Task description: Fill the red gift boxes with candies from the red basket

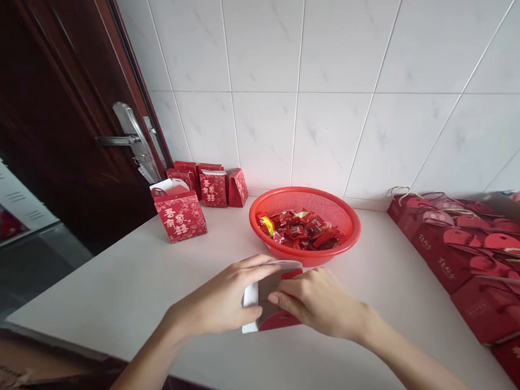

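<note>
A red paper gift box (268, 311) with white inner flaps lies between my hands over the white table. My left hand (220, 295) holds its left side, thumb below and fingers along the top edge. My right hand (318, 302) is closed on the box's right part, fingers curled and thumb over the opening; its fingertips are partly hidden. Just behind the box stands a red plastic basket (308, 193) of wrapped candies (305, 229).
Red printed gift boxes stand at the back left, the nearest one (182, 217) with its top open. Rows of red boxes with string handles (447, 256) fill the right side. A dark door (60, 77) with a metal handle (130, 139) is at left; a tiled wall (270, 36) rises behind.
</note>
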The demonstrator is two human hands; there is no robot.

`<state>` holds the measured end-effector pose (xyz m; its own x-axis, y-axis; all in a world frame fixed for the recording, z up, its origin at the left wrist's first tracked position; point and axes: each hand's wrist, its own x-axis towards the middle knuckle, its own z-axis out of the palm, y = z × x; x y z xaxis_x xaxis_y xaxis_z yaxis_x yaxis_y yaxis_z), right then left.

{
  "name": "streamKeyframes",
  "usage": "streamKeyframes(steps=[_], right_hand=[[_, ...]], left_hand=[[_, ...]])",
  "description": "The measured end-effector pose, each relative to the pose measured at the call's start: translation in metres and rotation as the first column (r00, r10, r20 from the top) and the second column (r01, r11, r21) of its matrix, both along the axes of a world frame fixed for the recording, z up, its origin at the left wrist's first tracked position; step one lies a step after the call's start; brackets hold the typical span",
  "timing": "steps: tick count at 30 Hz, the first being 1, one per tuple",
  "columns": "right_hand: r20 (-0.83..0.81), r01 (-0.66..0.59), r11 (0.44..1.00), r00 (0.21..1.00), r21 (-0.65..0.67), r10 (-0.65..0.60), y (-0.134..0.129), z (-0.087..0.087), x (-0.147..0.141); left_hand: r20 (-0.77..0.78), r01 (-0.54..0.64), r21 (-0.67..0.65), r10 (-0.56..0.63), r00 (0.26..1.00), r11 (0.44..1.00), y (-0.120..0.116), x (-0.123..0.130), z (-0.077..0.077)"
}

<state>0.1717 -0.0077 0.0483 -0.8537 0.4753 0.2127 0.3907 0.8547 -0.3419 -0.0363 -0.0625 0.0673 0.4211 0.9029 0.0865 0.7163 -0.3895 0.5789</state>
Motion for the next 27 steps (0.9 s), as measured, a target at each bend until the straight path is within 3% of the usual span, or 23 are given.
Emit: streamKeyframes(steps=[3, 7, 11, 14, 18, 22, 27], right_hand=[[0.068, 0.229, 0.968, 0.969, 0.103, -0.237, -0.005, 0.004, 0.0], [0.196, 0.361, 0.925, 0.905, 0.119, -0.379, -0.009, 0.014, 0.009], [0.351, 0.357, 0.934, 0.873, 0.012, -0.338, -0.008, 0.023, 0.026], [0.396, 0.337, 0.94, 0.872, -0.059, -0.288, -0.007, 0.025, 0.035], [0.39, 0.359, 0.93, 0.87, -0.082, -0.302, -0.007, 0.025, 0.038], [0.454, 0.359, 0.928, 0.846, -0.1, -0.278, -0.004, 0.024, 0.035], [0.513, 0.383, 0.915, 0.815, -0.124, -0.272, 0.009, 0.018, 0.033]], left_hand=[[0.014, 0.011, 0.001, -0.011, 1.0, 1.0, 0.005, 0.005, -0.001], [0.005, -0.027, -0.024, 0.028, 1.0, 0.999, 0.008, 0.004, -0.004], [-0.001, -0.09, -0.082, 0.09, 0.996, 0.993, 0.009, 0.001, -0.008], [0.078, -0.089, -0.144, 0.101, 0.992, 0.986, 0.009, -0.002, -0.012], [0.185, -0.097, -0.269, 0.15, 0.971, 0.958, 0.007, -0.011, -0.022], [0.184, -0.097, -0.408, 0.186, 0.965, 0.908, 0.009, -0.019, -0.034], [0.219, -0.083, -0.415, 0.188, 0.957, 0.906, 0.023, -0.019, -0.041]])
